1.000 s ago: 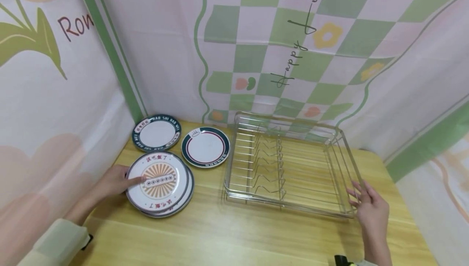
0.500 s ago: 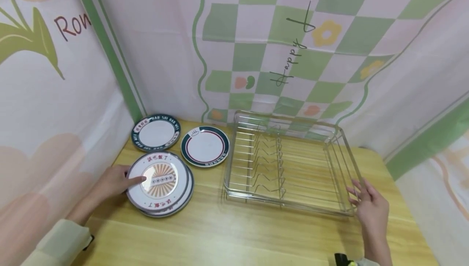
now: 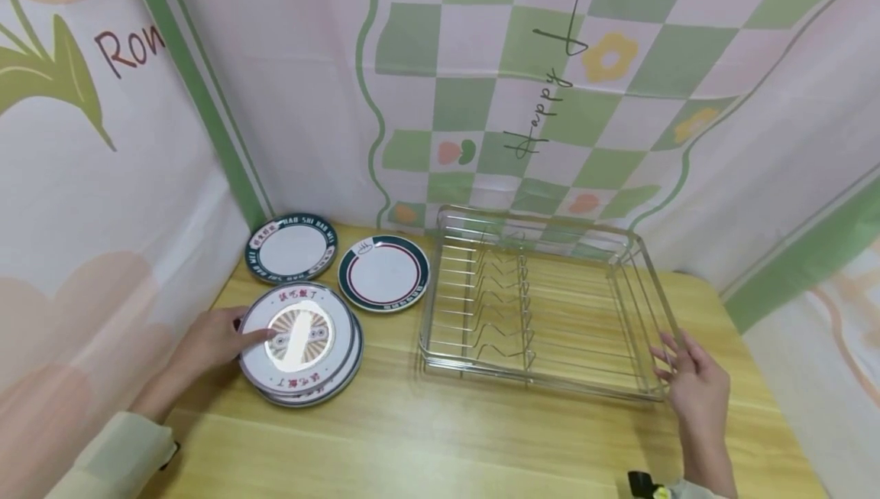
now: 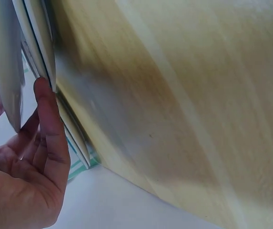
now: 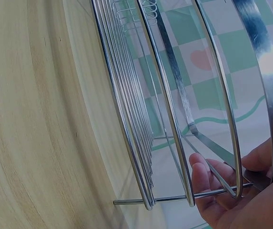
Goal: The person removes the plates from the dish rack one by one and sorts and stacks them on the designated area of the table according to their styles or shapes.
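My left hand (image 3: 216,338) pinches the near-left edge of the top plate (image 3: 300,338), thumb on its face. This white plate has a sunburst centre and red lettering. In the left wrist view, the plate (image 4: 6,62) stands apart from the stacked plates (image 4: 38,38) below, with fingers in the gap. My right hand (image 3: 697,380) grips the right end of a metal wire dish rack (image 3: 543,378). Up close in the right wrist view, the thumb and fingers are around the rack's flat rim (image 5: 269,71) and end wires. Nothing stands in the rack.
Two green-rimmed plates lie behind the stack: one at the back left (image 3: 292,249), another (image 3: 383,273) between stack and rack. The wooden table (image 3: 426,445) runs up to a patterned cloth (image 3: 474,102) at the back and sides.
A bright reflection has spread across the top plate's middle, so its tilt has changed slightly. My left hand keeps its hold on that plate. The right hand stays on the dish rack.
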A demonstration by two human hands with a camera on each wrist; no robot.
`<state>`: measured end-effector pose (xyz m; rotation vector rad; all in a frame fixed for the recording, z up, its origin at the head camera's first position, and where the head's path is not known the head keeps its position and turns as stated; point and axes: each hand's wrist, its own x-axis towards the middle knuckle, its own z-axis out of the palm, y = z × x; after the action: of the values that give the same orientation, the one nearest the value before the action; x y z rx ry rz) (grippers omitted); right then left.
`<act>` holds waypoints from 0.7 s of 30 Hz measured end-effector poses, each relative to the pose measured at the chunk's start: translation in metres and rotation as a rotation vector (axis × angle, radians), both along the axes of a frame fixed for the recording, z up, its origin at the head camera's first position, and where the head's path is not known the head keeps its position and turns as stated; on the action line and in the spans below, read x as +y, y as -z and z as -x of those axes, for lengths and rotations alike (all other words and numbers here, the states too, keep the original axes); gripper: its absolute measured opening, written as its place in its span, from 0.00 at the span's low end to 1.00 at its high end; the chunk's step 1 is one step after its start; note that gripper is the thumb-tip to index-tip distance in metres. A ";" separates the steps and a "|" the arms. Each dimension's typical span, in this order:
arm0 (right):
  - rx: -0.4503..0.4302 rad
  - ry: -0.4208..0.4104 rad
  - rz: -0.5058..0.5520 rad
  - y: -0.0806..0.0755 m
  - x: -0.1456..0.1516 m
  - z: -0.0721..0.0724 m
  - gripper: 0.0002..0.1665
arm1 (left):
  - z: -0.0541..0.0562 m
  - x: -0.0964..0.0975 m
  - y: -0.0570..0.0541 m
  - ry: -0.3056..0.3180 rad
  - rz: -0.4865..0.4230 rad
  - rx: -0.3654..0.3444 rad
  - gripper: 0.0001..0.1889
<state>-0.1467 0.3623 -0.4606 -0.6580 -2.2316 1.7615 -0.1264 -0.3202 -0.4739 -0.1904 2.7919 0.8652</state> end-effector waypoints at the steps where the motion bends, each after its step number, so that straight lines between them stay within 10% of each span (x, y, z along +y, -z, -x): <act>1: 0.000 0.000 -0.001 0.000 0.000 0.000 0.28 | 0.000 0.000 0.001 0.003 0.006 -0.010 0.36; 13: -0.003 -0.015 0.000 0.000 0.000 -0.001 0.29 | -0.001 0.000 0.011 0.033 0.083 -0.010 0.44; 21: -0.002 -0.037 -0.006 -0.001 0.001 -0.002 0.29 | -0.004 0.005 0.012 0.024 0.067 0.014 0.28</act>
<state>-0.1451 0.3628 -0.4595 -0.6207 -2.2640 1.7715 -0.1229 -0.3150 -0.4863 -0.1620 2.8323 0.7710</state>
